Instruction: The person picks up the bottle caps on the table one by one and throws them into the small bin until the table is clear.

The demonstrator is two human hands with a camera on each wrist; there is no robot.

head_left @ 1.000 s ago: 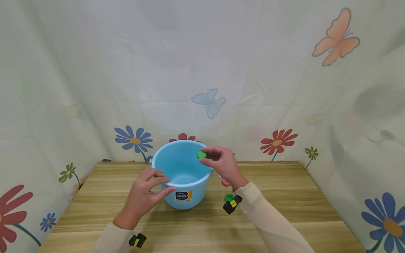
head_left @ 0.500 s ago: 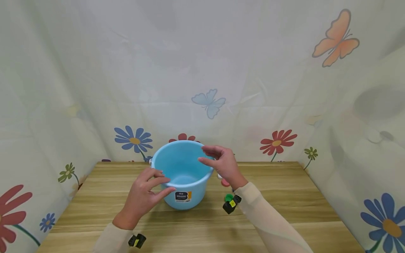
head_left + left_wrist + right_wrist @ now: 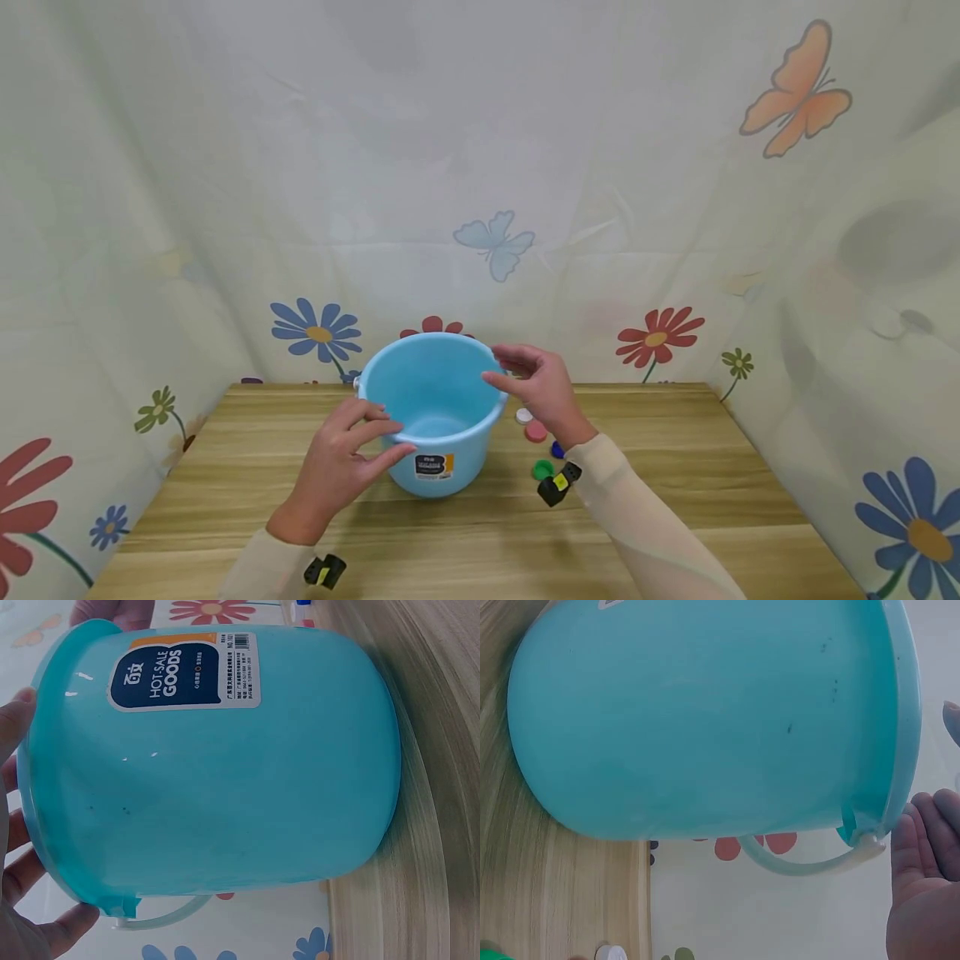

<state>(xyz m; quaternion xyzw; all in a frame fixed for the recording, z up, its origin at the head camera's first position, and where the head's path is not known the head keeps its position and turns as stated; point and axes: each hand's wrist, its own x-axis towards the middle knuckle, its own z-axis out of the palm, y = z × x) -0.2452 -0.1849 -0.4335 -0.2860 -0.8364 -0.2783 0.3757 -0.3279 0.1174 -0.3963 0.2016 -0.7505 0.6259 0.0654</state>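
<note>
A light blue plastic bucket (image 3: 471, 460) with a label on its front stands upright on the table. My left hand (image 3: 337, 458) holds its near left rim, thumb on the outside and fingers over the edge. In the left wrist view, those fingers (image 3: 22, 874) lie along the rim. Over the right side of the rim is my right hand (image 3: 542, 390), thumb and fingers apart, with nothing between them. The right wrist view shows the fingertips (image 3: 924, 804) close by the rim and the pale handle (image 3: 802, 867) hanging down. Part of the bucket's floor is hidden behind its front wall.
Right of the bucket lie several bottle caps: a white cap (image 3: 524, 415), a red cap (image 3: 536, 431), a blue cap (image 3: 557, 450) and a green cap (image 3: 542, 470). A flower-printed curtain (image 3: 600, 275) hangs behind the wooden table (image 3: 660, 467).
My right hand let go of a green cap over the bucket, then moved slightly right and back. That cap is out of sight now. My left hand stayed on the rim.
</note>
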